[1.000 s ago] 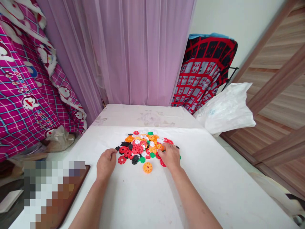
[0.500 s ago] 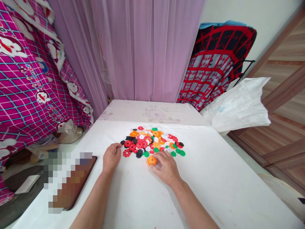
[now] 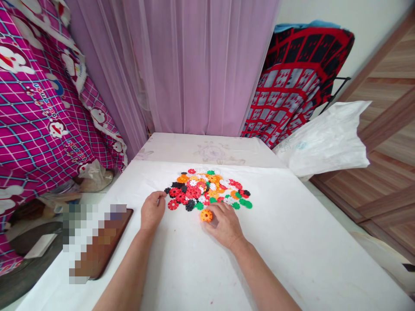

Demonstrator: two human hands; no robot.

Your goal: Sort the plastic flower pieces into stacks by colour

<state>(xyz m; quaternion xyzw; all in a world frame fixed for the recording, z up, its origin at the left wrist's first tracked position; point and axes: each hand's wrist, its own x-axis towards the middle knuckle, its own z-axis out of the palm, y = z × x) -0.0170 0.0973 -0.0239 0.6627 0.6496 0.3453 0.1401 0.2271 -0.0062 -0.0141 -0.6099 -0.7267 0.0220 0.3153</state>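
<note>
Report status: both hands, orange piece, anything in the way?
Right hand gripping orange piece at its edge. Left hand beside disc pile, grip unclear. Nothing covers orange piece's face; disc pile lies just beyond.

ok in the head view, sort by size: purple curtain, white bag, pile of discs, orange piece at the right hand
Largest to smallest:
purple curtain
white bag
pile of discs
orange piece at the right hand

the discs (image 3: 193,192) are red, orange, black, white and green, the front piece (image 3: 206,215) is orange, the tablecloth (image 3: 275,224) is white with a pale purple floral print, the curtain (image 3: 201,65) is plain purple, the left fabric (image 3: 45,112) is magenta with a white-and-blue grid, and the door (image 3: 394,134) is brown wood-grain.
</note>
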